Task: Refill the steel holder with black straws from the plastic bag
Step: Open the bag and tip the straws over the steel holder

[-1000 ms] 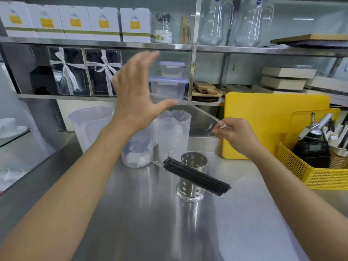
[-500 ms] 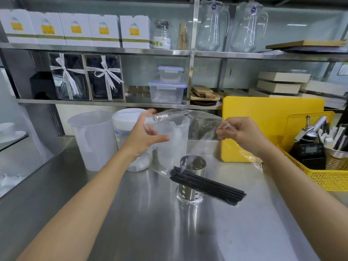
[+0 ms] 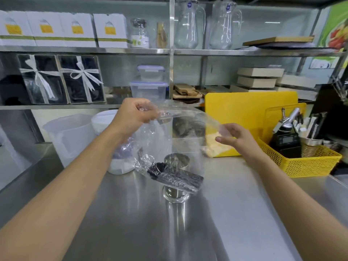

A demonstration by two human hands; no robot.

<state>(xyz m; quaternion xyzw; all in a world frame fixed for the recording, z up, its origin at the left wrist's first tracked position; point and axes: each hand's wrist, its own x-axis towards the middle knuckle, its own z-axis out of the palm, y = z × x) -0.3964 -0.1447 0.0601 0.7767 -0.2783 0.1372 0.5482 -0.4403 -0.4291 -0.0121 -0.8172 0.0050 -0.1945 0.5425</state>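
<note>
A clear plastic bag (image 3: 180,132) hangs above the steel counter, held by its top edge. My left hand (image 3: 134,114) is clenched on the bag's upper left corner. My right hand (image 3: 233,137) pinches the upper right corner between thumb and fingers. A bundle of black straws (image 3: 175,178) lies slanted in the bottom of the bag, blurred by motion. The perforated steel holder (image 3: 176,194) stands upright on the counter directly behind and below the straws, partly hidden by them. Its rim shows through the plastic, but I cannot tell what is inside it.
A white plastic jug (image 3: 69,136) and a lidded white tub (image 3: 105,121) stand at the back left. A yellow cutting board (image 3: 250,117) leans behind my right hand. A yellow mesh basket (image 3: 308,162) with tools sits at the right. Shelves (image 3: 113,51) run along the back.
My left hand came down from mid-air, took the bag's upper left corner and lifted it. The bag now hangs spread between both hands, and the straw bundle has shifted and blurred inside it.
</note>
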